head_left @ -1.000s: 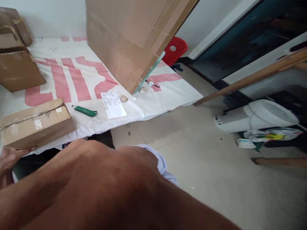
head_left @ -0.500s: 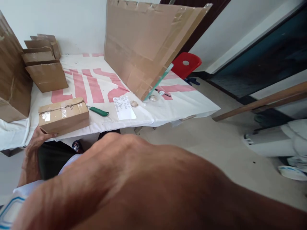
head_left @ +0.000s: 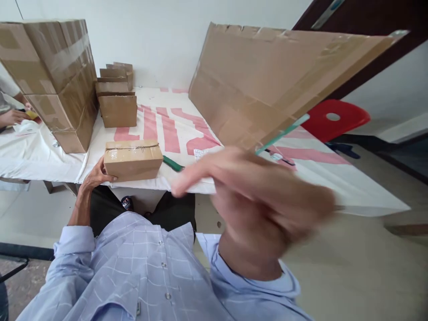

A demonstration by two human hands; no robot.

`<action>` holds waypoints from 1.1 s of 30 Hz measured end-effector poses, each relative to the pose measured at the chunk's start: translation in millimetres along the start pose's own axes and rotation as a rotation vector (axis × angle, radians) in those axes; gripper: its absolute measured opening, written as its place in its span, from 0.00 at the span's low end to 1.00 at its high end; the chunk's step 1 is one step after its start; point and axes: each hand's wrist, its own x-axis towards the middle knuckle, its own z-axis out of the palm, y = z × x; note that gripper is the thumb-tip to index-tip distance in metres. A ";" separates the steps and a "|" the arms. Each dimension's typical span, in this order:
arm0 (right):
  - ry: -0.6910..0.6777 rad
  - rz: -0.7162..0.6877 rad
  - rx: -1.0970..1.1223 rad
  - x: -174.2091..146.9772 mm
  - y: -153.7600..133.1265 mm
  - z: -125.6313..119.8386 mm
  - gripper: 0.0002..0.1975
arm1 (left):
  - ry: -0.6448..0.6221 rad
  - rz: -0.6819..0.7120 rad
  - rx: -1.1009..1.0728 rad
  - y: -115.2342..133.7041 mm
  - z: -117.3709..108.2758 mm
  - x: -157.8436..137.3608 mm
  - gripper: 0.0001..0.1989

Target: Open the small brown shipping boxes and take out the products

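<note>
The taped carton (head_left: pixel 133 167) lies on its broad side at the near edge of the cloth-covered desk (head_left: pixel 354 189), directly in front of the seated person, and serves as the reference for all positions. The left hand (head_left: pixel 96 174) is at the carton's left end; its grip is closed around the lower near corner, thumb along the front face. The right hand (head_left: pixel 264 196) is raised to the right of the carton, its index finger extended toward it. This hand is blurred, and from here I cannot tell whether its grip is open or closed. A green cutter (head_left: pixel 173 163) lies just right of the carton. Beyond the cutter, a paper sheet (head_left: pixel 199 154) is partly hidden by the right hand. Open boxes (head_left: pixel 117 109) stand behind the carton; a stack of taped boxes (head_left: pixel 72 84) stands to its left. A large cardboard panel (head_left: pixel 261 80) stands behind and to its right.
</note>
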 end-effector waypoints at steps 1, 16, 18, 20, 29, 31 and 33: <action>0.004 -0.069 0.029 14.4 12.5 8.9 0.31 | 0.006 0.009 -0.006 -2.4 -1.4 0.1 0.62; -0.235 -0.070 -0.250 42.8 181.9 77.2 0.12 | 0.148 0.148 -0.051 2.2 3.6 -4.0 0.56; -0.256 -0.084 -0.281 42.4 177.0 75.0 0.10 | 0.155 0.150 -0.024 4.0 4.7 -11.7 0.55; -0.272 -0.094 -0.299 41.8 171.3 70.8 0.10 | 0.146 0.154 0.006 7.1 5.5 -18.7 0.54; -0.448 -0.159 -0.247 -48.2 128.6 130.3 0.15 | 0.092 0.122 0.140 19.8 2.4 -27.3 0.48; -0.776 -0.014 -0.167 -86.7 125.8 160.5 0.12 | 0.097 0.120 0.137 21.0 0.8 -26.9 0.48; -1.044 0.175 -0.132 -116.2 126.6 179.3 0.08 | 0.099 0.119 0.125 23.0 -0.6 -27.0 0.46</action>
